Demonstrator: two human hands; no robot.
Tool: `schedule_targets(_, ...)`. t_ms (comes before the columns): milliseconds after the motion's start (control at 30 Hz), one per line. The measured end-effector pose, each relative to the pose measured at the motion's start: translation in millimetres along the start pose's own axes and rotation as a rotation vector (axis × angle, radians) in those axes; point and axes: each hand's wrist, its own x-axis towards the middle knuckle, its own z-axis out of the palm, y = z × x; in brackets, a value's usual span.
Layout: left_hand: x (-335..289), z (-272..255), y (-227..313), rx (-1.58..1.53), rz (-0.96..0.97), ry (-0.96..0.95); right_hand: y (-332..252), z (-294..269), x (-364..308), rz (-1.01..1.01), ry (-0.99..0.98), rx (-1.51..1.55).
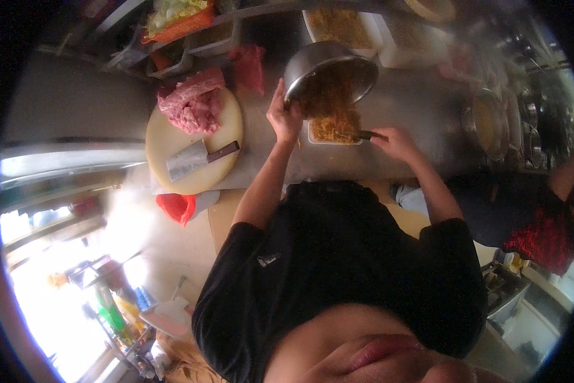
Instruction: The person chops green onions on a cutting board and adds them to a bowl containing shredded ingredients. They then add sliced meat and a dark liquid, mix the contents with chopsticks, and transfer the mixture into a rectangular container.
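My left hand [284, 116] grips the rim of a large steel bowl [320, 59], tilted so that its mouth faces me. Shredded orange-brown food [328, 96] spills from the bowl into a small white tray [336, 142] on the steel counter. My right hand [396, 143] is closed around the dark handle [371, 135] of a utensil, whose working end is hidden in the food. On the left, a round cutting board [226, 143] bears raw meat [196, 105] and a cleaver [188, 162] lying flat.
Behind the bowl stands a white tub [371, 29] of similar shredded food. An orange basket [185, 27] of leafy vegetables sits at the far left. Metal pans [484, 124] line the right. A person in dark clothing [500, 207] stands close on my right. A red bag [178, 207] hangs below the board.
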Motion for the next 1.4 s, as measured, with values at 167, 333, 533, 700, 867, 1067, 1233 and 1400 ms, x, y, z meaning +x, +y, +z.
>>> schedule_targets(167,-1.3,-0.9,10.5,-0.042,-0.115,-0.036,-13.9,-15.9,26.2,0.187,0.213,0.186)
schedule_targets(333,-6.0,5.5,19.9,-0.031,0.011,-0.002,-35.1,2.3,64.5,0.331,0.038,0.125)
schedule_targets(533,-13.5,13.7,16.6,-0.152,-0.157,-0.103,-37.7,28.2,68.3,0.066,0.204,0.083)
schedule_targets(700,-13.1,17.0,9.5,-0.113,-0.090,-0.048,-38.6,20.1,43.0,0.044,0.183,-0.022)
schedule_targets(867,-12.6,22.7,3.9,-0.069,-0.065,0.015,-38.1,15.2,14.7,-0.092,0.271,-0.072)
schedule_targets(1067,-13.5,30.5,-7.6,-0.133,-0.104,0.055,-38.8,17.8,5.9,-0.183,0.258,-0.237)
schedule_targets(1233,-11.1,29.8,-14.8,-0.105,-0.200,0.025,-34.8,20.0,11.6,-0.193,0.225,-0.209)
schedule_targets(1400,-9.2,28.7,-16.5,-0.108,-0.267,0.027,-34.2,36.3,27.0,-0.208,0.192,-0.214)
